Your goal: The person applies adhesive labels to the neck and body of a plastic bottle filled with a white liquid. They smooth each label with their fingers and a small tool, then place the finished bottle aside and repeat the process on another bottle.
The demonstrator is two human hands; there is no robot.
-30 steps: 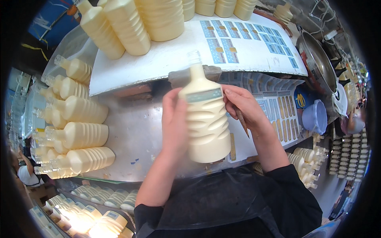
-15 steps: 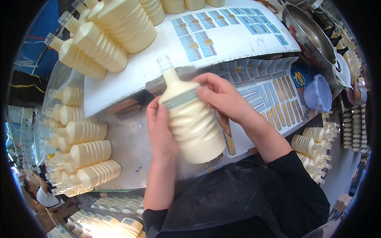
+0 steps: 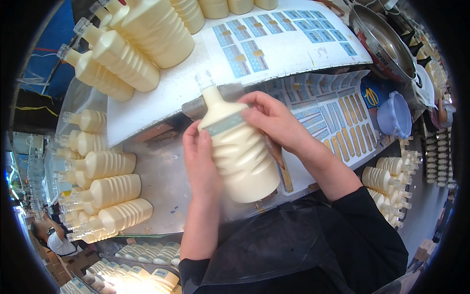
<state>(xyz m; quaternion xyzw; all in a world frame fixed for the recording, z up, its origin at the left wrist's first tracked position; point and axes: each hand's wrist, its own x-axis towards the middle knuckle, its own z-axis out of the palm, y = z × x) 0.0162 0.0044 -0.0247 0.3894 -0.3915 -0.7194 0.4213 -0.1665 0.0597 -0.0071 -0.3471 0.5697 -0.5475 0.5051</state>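
A cream-coloured plastic bottle (image 3: 245, 169) with wavy ridges and a clear threaded neck leans in front of me, neck pointing away. Round its shoulder runs a blue-grey label strip (image 3: 225, 123). My left hand (image 3: 199, 159) is closed against the bottle's left side, its thumb at the strip's left end. On the other side, my right hand (image 3: 269, 120) grips the shoulder, with the thumb pressing near the strip's right end and the fingers curled behind. A grey block (image 3: 230, 91) sits behind the neck, partly hidden.
Sheets of blue and gold labels (image 3: 342, 117) lie at the right; more blue labels (image 3: 254, 27) are on the raised white board (image 3: 196, 61). Cream bottles (image 3: 120, 61) stand at the back left, others (image 3: 115, 191) lie stacked below. A lilac bucket (image 3: 394, 115) stands at the right.
The whole view has shifted slightly. Both hands keep their hold on the bottle, and the label strip lies in the same place on it.
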